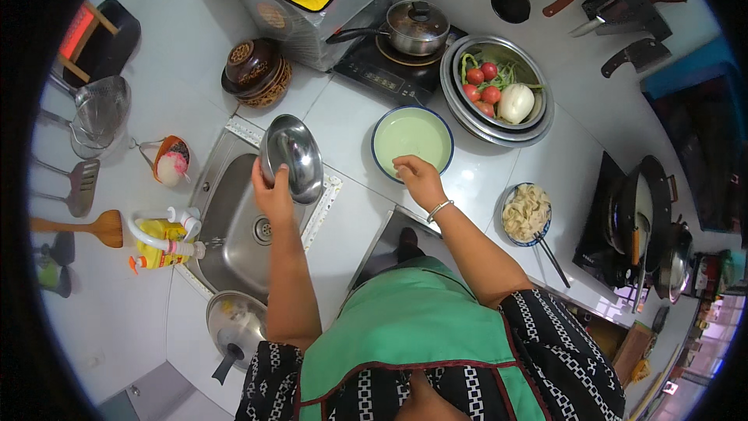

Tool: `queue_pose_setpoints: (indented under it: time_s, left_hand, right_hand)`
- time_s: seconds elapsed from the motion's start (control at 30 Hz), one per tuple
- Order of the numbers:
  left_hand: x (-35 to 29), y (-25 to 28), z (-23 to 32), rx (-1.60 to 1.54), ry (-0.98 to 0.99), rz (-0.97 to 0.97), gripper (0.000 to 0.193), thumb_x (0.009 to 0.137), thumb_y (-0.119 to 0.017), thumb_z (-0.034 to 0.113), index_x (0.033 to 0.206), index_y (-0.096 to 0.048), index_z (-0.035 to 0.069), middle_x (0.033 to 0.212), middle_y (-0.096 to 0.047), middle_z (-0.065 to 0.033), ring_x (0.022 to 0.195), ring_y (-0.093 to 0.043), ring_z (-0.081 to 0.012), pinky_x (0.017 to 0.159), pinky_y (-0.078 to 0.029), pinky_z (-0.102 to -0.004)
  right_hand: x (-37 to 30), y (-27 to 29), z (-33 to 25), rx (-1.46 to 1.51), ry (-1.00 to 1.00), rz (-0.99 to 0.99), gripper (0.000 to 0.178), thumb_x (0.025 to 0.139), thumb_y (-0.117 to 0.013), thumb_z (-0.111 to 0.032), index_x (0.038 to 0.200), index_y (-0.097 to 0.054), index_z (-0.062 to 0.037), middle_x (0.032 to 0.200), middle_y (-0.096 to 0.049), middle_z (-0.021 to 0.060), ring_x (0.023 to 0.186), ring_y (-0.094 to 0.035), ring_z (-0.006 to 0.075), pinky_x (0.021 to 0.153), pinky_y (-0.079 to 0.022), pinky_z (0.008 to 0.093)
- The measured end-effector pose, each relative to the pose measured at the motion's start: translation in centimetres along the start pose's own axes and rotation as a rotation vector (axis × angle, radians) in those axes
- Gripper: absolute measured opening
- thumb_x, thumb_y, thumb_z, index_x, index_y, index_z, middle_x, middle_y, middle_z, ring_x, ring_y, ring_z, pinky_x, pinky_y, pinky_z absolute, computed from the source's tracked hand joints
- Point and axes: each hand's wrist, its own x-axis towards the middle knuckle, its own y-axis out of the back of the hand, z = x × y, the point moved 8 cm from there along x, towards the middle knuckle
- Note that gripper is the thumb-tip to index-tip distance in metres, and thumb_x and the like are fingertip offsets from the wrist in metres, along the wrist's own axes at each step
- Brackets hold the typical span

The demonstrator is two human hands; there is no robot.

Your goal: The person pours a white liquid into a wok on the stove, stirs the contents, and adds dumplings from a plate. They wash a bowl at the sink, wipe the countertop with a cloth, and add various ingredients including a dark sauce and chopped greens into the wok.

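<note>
The left hand (273, 193) grips a steel bowl (292, 157) by its lower rim, tilted on edge over the sink (234, 218). The right hand (418, 179) rests its loosely curled, empty fingers on the near rim of a green plate (413, 136) on the counter (351, 121).

Risk: a one-handed rim grip on smooth steel may slip, dropping the bowl into the sink. Pressure on the plate rim may tip it or slide it toward the steel basin of vegetables (499, 86) nearby.
</note>
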Motion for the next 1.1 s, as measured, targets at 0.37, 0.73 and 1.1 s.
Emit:
queue_pose_setpoints:
  time_s: [0.37,0.73,1.1]
  left_hand:
    - [-2.6,-5.2,-19.5,-0.316,0.941,0.033,0.053,0.089,-0.052,0.039,0.127,-0.038,0.004,0.123,-0.046,-0.0212,0.104,-0.054,-0.035,0.085,-0.051,-0.0441]
    - [0.1,5.8,-16.7,-0.497,0.747,0.21,0.025,0.082,-0.061,0.024,0.1,-0.055,0.008,0.087,-0.058,-0.0061,0.081,-0.058,-0.0194,0.076,-0.047,-0.0332]
    - [8.0,34.8,-13.4,-0.312,0.268,0.679,0.021,0.093,-0.04,0.015,0.088,-0.055,0.002,0.079,-0.056,-0.0052,0.073,-0.056,-0.0128,0.066,-0.046,-0.028]
  right_hand:
    - [-3.3,-5.8,3.6,0.171,-0.258,-0.419,0.019,0.088,-0.051,-0.009,0.099,-0.06,0.0022,0.089,-0.062,0.0058,0.074,-0.059,0.0124,0.071,-0.048,0.0255]
    - [-3.2,-13.6,2.6,0.109,-0.338,-0.565,0.017,0.088,-0.051,-0.007,0.1,-0.062,-0.0024,0.09,-0.062,0.0039,0.079,-0.06,0.0128,0.074,-0.048,0.0253]
    - [-3.4,-32.4,0.3,-0.049,-0.303,-0.975,0.017,0.088,-0.052,-0.007,0.1,-0.062,-0.0007,0.09,-0.063,0.0046,0.08,-0.061,0.0115,0.074,-0.05,0.0238]
